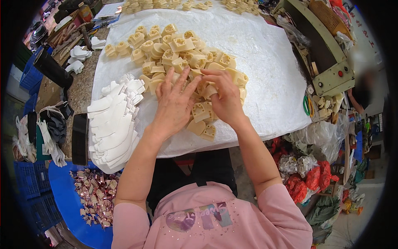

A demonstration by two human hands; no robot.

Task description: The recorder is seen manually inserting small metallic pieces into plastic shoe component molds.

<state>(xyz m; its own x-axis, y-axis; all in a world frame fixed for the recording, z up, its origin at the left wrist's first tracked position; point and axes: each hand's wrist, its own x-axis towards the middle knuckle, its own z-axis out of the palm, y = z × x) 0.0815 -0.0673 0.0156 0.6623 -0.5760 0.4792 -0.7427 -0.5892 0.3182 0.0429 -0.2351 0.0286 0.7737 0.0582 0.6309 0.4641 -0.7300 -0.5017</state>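
A heap of cream moulded plastic pieces (182, 45), each with a hollow side, lies on a white woven sheet (269, 70) in front of me. My left hand (174, 103) rests palm down on the near side of the heap, its fingers spread and touching several pieces. Close beside it, my right hand (226, 98) is curled, with thumb and fingers around one cream plastic piece (209, 91). Several loose cream pieces (202, 112) sit just below the two hands. Left of the heap, white curved pieces (111, 122) are stacked in overlapping rows.
A dark phone (80, 139) lies at the table's left edge, below a black cylinder (53, 68). A blue tub (66, 199) of small shiny reddish parts stands lower left. At the right are a green machine (331, 79) and red plastic bags (313, 178); another person (362, 91) is beyond.
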